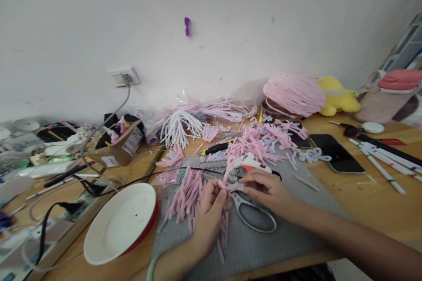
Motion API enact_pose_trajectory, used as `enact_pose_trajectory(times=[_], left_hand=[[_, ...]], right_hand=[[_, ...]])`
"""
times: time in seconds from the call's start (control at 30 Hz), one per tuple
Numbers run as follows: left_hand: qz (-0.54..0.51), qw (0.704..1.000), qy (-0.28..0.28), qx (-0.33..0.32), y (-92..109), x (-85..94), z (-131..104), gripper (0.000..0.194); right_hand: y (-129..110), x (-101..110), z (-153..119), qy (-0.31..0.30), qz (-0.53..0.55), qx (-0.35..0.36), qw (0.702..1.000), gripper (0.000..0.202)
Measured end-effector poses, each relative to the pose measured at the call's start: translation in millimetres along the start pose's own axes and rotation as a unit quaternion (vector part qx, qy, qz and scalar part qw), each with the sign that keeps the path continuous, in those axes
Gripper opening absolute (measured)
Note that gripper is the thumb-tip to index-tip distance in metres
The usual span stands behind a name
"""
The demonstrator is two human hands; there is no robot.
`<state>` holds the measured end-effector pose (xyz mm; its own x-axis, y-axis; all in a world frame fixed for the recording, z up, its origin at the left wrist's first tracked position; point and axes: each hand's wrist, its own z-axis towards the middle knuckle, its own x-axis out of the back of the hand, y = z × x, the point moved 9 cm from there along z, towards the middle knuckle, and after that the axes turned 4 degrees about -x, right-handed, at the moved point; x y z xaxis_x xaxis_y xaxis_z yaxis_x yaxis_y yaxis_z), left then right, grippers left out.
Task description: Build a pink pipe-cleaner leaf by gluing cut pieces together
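Pink fuzzy pipe cleaner (pixel 222 183) sits pinched in the left hand (pixel 211 206); the right hand (pixel 263 188) pinches a pale piece (pixel 236 187) beside oval-handled scissors (pixel 256 226), inside the flat grey mat's (pixel 296 228) edges.

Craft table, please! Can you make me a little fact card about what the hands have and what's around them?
Left hand: pinches a fuzzy pink piece
Right hand: fingertips by its pale end, grip unclear
Under the hands: gray mat
Near the hands: scissors, glue gun, pink fuzzy strips
Left side: white bowl
Right side: phone
Back right: yellow plush toy, big pink bundle
On the wall: small purple shape
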<state>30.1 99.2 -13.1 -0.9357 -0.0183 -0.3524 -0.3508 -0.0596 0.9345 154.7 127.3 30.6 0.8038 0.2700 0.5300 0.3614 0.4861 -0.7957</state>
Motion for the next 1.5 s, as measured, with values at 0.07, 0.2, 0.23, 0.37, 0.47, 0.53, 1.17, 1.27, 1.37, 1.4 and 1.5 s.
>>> enact_pose_trajectory(times=[0.07,0.2,0.23,0.37,0.47,0.53,1.17,1.27,1.37,1.4,1.5], left_hand=[[0.000,1.000,-0.009,0.007,-0.3,-2.7,-1.3,0.029],[0.015,0.999,-0.022,0.021,-2.6,-5.6,-3.2,0.029],[0.020,0.999,-0.025,0.021,-2.4,-6.4,-3.4,0.029],[0.037,0.999,-0.028,0.023,-1.5,-7.8,-3.5,0.031],[0.042,0.998,-0.029,0.027,-2.8,-7.8,-3.2,0.032],[0.039,0.998,-0.037,0.027,-3.9,-8.9,-3.2,0.032],[0.086,0.993,-0.076,0.013,-4.1,-16.2,-2.9,0.025],[0.084,0.994,-0.073,0.013,-3.6,-15.9,-2.7,0.023],[0.091,0.993,-0.068,0.017,-3.4,-15.5,-2.5,0.024],[0.092,0.993,-0.065,0.019,-3.5,-15.2,-2.4,0.025],[0.095,0.994,-0.059,0.017,-2.5,-14.5,-2.0,0.026]], right_hand=[[4.9,-7.3,-0.5,-0.015,0.025,-0.025,0.999,0.023],[14.9,-14.3,-0.3,-0.033,0.070,-0.070,0.995,0.023],[16.4,-15.2,-0.3,-0.036,0.082,-0.080,0.993,0.023],[19.8,-15.6,-0.5,-0.036,0.124,-0.111,0.985,0.023],[20.7,-16.3,-1.1,-0.036,0.149,-0.118,0.981,0.023],[20.6,-17.3,-1.9,-0.041,0.160,-0.120,0.979,0.023],[15.3,-3.1,-1.7,0.010,0.243,-0.121,0.962,0.026],[20.7,3.0,-1.9,0.044,0.250,-0.137,0.958,0.026],[23.8,5.9,-2.1,0.057,0.242,-0.147,0.958,0.027],[23.7,5.9,-1.9,0.056,0.238,-0.147,0.958,0.027],[22.7,5.2,-1.6,0.051,0.232,-0.150,0.960,0.027]])
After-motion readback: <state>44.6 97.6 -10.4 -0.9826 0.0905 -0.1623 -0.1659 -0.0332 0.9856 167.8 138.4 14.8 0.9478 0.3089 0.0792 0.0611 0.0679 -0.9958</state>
